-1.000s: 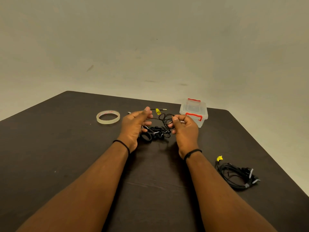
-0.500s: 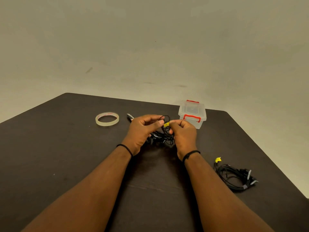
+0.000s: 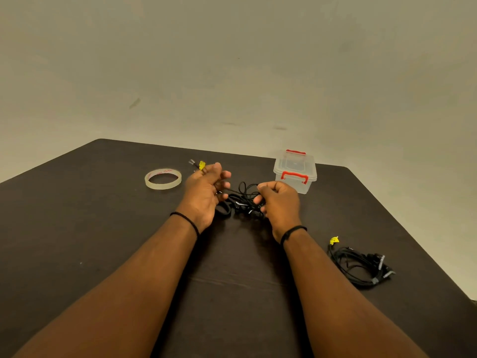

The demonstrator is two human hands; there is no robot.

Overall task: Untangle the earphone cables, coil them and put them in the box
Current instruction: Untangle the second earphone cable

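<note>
Dark table (image 3: 103, 228) with tape roll (image 3: 163, 179), lidded box (image 3: 295, 171), second cable bundle (image 3: 360, 264); left hand (image 3: 204, 192) and right hand (image 3: 280, 205) both pinching tangled earphone cables (image 3: 242, 200).

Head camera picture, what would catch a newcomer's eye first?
First, the tangled black earphone cable at mid-table, gripped by the left hand and the right hand. Behind the right hand stands a clear plastic box with red latches; a second black cable bundle with a yellow tag lies at the table's right edge.
</note>
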